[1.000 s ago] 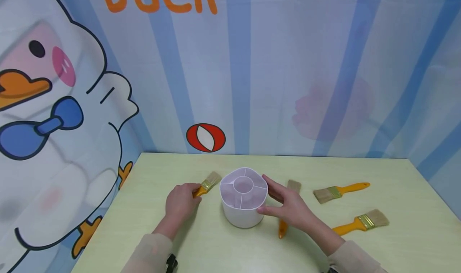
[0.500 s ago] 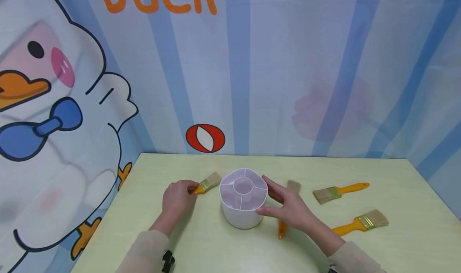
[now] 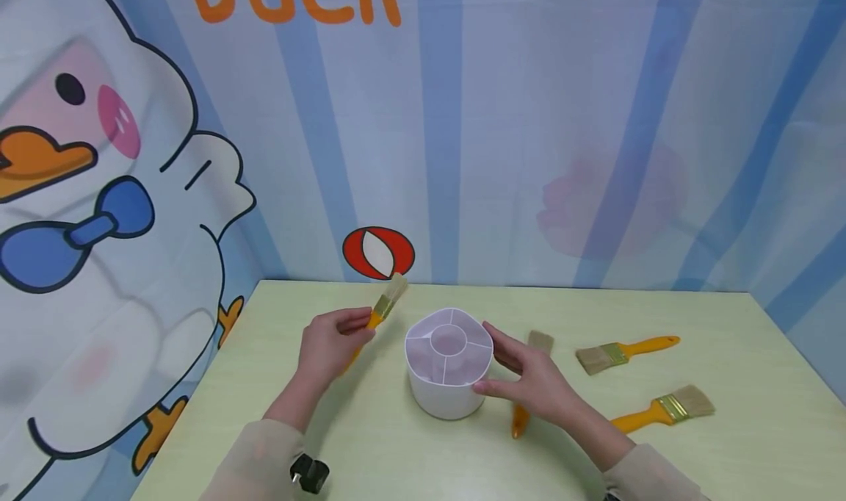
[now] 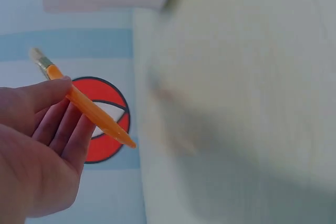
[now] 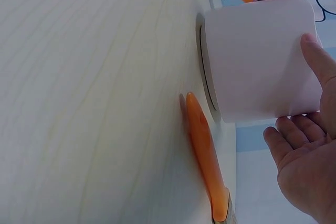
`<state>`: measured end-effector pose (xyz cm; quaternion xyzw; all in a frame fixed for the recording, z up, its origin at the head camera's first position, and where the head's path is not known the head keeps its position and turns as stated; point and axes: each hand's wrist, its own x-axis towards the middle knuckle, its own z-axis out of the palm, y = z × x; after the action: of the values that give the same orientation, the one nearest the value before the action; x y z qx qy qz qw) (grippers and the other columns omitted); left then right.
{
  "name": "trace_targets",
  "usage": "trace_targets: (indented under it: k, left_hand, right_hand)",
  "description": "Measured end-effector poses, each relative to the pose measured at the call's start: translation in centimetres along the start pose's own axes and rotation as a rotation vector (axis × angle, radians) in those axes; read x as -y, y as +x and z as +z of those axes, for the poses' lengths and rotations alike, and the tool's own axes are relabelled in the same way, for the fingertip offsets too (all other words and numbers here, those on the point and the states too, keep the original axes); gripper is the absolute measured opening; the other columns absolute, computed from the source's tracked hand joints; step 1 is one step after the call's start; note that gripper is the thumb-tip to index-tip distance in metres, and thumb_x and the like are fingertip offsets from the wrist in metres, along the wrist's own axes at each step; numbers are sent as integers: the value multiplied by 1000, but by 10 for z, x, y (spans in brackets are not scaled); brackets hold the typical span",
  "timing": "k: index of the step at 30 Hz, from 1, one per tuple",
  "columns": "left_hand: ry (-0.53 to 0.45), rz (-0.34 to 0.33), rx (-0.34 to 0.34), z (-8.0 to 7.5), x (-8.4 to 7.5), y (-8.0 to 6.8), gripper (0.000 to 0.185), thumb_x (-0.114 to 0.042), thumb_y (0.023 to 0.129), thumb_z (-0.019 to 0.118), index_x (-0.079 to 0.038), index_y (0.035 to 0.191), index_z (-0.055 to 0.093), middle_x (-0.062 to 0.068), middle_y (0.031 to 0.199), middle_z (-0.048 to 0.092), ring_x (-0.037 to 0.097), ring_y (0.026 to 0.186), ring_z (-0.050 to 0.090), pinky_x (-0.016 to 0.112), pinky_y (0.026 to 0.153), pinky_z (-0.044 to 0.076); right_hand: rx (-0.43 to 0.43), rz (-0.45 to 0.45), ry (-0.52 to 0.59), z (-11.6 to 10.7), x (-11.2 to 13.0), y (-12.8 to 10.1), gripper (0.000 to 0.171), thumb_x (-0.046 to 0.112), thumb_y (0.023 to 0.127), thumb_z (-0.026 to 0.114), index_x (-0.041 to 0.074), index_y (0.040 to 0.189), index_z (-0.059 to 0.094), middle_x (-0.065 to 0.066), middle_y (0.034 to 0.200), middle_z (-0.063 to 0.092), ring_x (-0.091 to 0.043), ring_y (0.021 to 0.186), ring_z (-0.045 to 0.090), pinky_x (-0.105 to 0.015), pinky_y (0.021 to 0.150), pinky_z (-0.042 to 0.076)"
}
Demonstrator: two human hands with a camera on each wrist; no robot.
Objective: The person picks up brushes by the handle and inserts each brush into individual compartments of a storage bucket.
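Observation:
My left hand [image 3: 333,345] pinches a paintbrush [image 3: 383,306] by its yellow handle, bristles up, left of the container. In the left wrist view, thumb and fingers grip the orange-looking handle [image 4: 100,117] and the brush is raised above the tabletop. A white round container [image 3: 446,403], divided into several compartments around a middle ring, stands upright on the table. My right hand [image 3: 538,380] holds its right side, thumb near the front rim and fingers behind. In the right wrist view, the thumb lies against the container wall [image 5: 262,61]. No brush shows in the compartments.
Another paintbrush [image 3: 521,419] lies partly hidden under my right hand. Two more, a farther paintbrush [image 3: 619,351] and a nearer paintbrush [image 3: 673,408], lie at the right of the pale table [image 3: 463,464]. A printed duck curtain [image 3: 502,134] closes off the back.
The left hand has lifted the paintbrush off the table and tilted it more upright, bristles upward. The right hand and the container have stayed in place.

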<state>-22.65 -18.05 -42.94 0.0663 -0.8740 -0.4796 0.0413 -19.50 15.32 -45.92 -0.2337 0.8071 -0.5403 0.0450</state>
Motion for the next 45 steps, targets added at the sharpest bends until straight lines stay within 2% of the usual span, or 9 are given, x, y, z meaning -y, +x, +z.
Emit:
trace_targets:
  k: [5,9,14,19,26,35,40,45]
  left_hand:
    - [-210,-37,-4,-1,-23,-6,39,-12,97,82,-14,136,75,10,126,77,28,117,75,41,103,60]
    - [-371,-35,-3,-2,-42,-12,39,-13,97,81,-15,136,75,9,129,76,25,118,75,39,105,58]
    - [-552,-16,0,1,-63,-23,39,-10,97,80,-13,136,75,10,129,76,23,117,75,33,101,60]
    - [-684,-25,-19,10,-73,-30,38,-9,96,81,-13,133,76,9,126,77,21,112,77,30,95,63]
    - [-738,-18,-44,28,-73,-37,38,-9,97,81,-12,134,76,11,126,77,22,114,76,34,96,63]
    - [-744,-40,-93,45,-67,-49,39,-9,96,82,-12,134,75,9,126,77,23,117,74,33,97,63]
    - [-709,-53,-107,50,-61,-56,37,-10,97,81,-11,133,76,11,127,76,25,117,74,33,96,63]
    - [-647,-36,-103,53,-58,-63,35,-11,97,81,-10,132,76,12,125,77,27,114,75,33,93,64]
  right_hand:
    - [1,3,-2,0,0,0,93,21,89,90,-1,163,38,-20,165,43,-41,144,52,-50,117,44]
    - [-1,3,3,-1,1,-1,93,21,89,90,-1,163,39,-20,165,43,-41,144,52,-49,117,45]
    - [0,0,14,-1,1,-1,92,20,90,90,0,164,39,-20,165,43,-41,145,52,-48,116,46]
    - [2,5,15,0,0,-1,92,21,90,89,0,164,38,-20,166,43,-41,145,51,-49,117,46]
    - [4,18,15,0,0,-2,93,22,90,89,1,164,38,-19,166,42,-40,145,51,-49,117,45]
    - [0,27,1,1,2,-3,93,23,90,90,1,164,38,-19,166,42,-39,145,52,-48,117,45]
    - [-3,27,-9,2,2,-2,94,24,90,90,2,164,38,-18,166,43,-40,145,52,-49,117,46]
    - [-12,32,-20,2,2,-2,94,25,89,90,3,165,39,-16,166,43,-40,145,53,-48,117,46]
